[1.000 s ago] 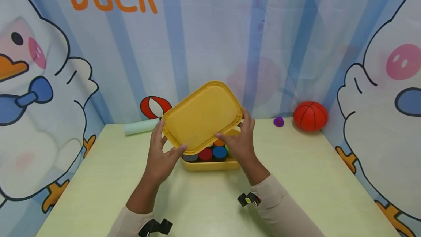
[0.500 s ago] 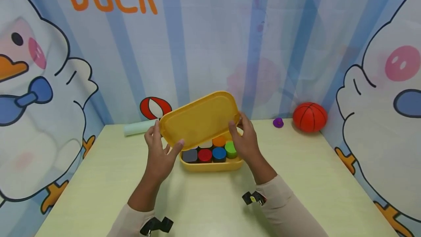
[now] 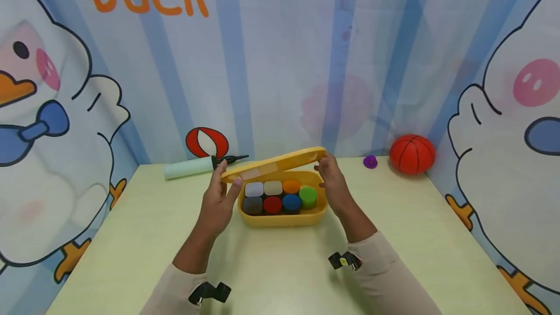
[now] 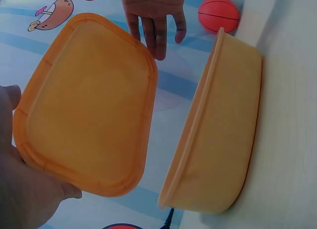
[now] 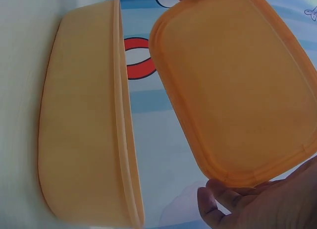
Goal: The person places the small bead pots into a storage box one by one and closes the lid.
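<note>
A yellow lid [image 3: 280,163] hangs tilted above its yellow box [image 3: 282,220], right end higher than the left. My left hand [image 3: 218,210] pinches the lid's left end, thumb on the near side. At the raised right end, my right hand [image 3: 340,192] touches the lid's edge; in the left wrist view its fingers [image 4: 157,33] look straight, with the thumb held away. The box stands uncovered on the table and holds several pieces with coloured tops, among them a red one [image 3: 272,205], a blue one [image 3: 291,203] and a green one [image 3: 308,197].
Behind my left hand lies a pale green tube [image 3: 188,167] with a black nozzle. At the back right are a small purple object [image 3: 370,161] and a red toy basketball [image 3: 412,154]. A printed curtain [image 3: 280,52] borders the pale table [image 3: 280,266].
The lid has come down and turned from facing me to nearly edge-on, uncovering the box's contents. My right hand has shifted right, and its thumb has come off the lid's face.
</note>
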Demonstrator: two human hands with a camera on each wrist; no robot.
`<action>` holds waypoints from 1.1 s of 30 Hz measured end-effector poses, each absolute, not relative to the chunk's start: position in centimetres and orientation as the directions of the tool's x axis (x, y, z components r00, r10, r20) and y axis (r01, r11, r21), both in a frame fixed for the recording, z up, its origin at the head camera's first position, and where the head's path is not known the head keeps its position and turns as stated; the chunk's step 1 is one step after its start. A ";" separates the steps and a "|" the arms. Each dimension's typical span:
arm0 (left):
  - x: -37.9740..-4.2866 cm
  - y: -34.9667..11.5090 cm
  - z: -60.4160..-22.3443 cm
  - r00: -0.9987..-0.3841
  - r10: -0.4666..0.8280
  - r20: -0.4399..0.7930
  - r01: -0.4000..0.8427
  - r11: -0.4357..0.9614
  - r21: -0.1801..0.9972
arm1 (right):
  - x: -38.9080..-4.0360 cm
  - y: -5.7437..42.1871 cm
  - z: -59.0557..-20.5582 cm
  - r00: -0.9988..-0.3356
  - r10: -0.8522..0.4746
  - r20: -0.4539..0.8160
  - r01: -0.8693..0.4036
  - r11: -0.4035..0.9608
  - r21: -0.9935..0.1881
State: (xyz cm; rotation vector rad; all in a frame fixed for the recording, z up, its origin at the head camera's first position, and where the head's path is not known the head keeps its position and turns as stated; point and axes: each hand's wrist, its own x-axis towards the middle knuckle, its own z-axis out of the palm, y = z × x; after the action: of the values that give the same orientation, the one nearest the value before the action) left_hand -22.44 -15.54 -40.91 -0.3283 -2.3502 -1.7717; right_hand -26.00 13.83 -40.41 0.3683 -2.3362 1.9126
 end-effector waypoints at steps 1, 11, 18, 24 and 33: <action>-22.5 -15.5 -41.0 -0.960 0.077 0.268 0.279 0.271 0.921 | -26.0 13.9 -40.5 -0.967 -0.120 0.226 -0.245 0.177 -0.953; -22.7 -15.6 -41.6 -0.978 0.090 0.188 0.208 0.408 0.889 | -26.5 14.7 -41.1 -0.974 -0.150 0.169 -0.186 0.109 -0.977; -22.6 -15.6 -42.3 -0.985 0.106 0.135 0.167 0.427 0.889 | -26.9 17.3 -41.9 -0.936 -0.325 0.131 -0.212 0.225 -0.951; -23.1 -15.4 -43.2 -0.984 0.146 0.107 0.159 0.422 0.893 | -27.3 18.6 -42.8 -0.926 -0.371 0.071 -0.194 0.303 -0.933; -23.5 -14.5 -45.1 -0.994 0.068 0.083 0.104 0.426 0.899 | -27.4 19.0 -44.3 -0.924 -0.381 0.019 -0.159 0.341 -0.927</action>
State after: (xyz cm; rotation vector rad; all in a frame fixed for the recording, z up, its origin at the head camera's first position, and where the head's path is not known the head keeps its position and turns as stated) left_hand -23.46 -14.50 -45.14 -0.1585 -2.6234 -1.6581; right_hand -27.40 19.03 -44.27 0.5582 -2.7309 1.8466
